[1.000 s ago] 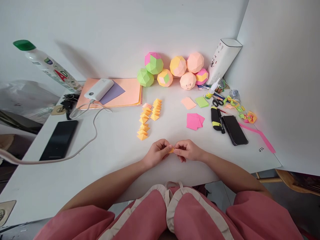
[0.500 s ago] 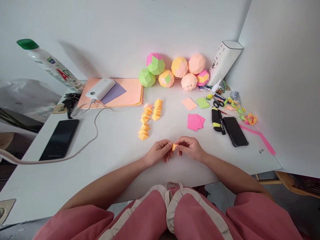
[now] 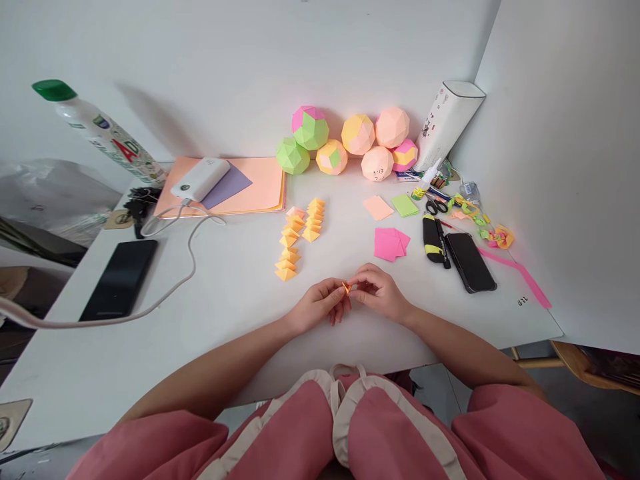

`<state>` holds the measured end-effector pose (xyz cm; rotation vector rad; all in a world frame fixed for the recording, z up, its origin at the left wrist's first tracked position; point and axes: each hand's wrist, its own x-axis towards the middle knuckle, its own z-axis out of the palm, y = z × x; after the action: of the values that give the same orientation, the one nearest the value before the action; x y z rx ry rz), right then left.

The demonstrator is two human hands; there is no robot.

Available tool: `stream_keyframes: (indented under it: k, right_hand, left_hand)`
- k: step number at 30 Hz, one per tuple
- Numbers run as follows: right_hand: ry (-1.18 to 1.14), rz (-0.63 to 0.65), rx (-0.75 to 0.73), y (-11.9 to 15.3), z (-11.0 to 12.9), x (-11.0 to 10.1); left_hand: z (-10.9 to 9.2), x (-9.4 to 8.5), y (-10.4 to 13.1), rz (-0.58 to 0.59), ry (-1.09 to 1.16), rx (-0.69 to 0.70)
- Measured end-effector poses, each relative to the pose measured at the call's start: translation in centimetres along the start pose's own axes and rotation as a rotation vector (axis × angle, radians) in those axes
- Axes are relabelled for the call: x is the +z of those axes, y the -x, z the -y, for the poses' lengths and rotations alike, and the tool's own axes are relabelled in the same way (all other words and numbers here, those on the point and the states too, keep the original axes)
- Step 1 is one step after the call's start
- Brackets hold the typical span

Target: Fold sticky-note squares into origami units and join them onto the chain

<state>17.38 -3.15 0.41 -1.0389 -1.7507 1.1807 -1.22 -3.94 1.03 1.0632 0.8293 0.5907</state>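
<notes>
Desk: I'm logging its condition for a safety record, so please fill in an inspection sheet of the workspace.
Surface: white desk, handwritten mark near right corner; spills, nothing seen.
Job's things: small orange piece at the fingertips; folded pieces in rows; pink squares, green squares, peach squares.
Clutter: scissors, cutter and scraps at right.
Hands: left hand and right hand pinch the orange piece.
Cables: white cable loops from power bank across left side, clear of both hands.
Surroundings: wall behind; plastic bag at left.
</notes>
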Motion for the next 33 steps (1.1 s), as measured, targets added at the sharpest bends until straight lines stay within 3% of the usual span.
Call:
stream_keyframes:
  k: [3,11,16,21,33]
  right_hand:
    - [-0.035,0.005,0.029,0.0,-0.1,0.0]
    - [-0.302,0.073,0.268,0.1,0.4,0.1]
    - [-0.393,0.162,0.341,-0.2,0.6,-0.4]
    - [-0.446,0.204,0.405,-0.4,0.7,-0.7]
    - [-0.486,0.19,0.448,-0.6,0.6,-0.8]
  left_hand:
    - [-0.1,-0.1,0.0,-0.012,0.025,-0.001]
    - [-0.1,-0.3,-0.2,-0.073,0.134,0.017]
    - [0.3,-0.7,-0.3,-0.087,0.24,0.031]
    - [0.1,-1.0,-0.4,-0.066,0.259,-0.005]
    - [0.1,-1.2,-0.7,-0.159,0.323,-0.026]
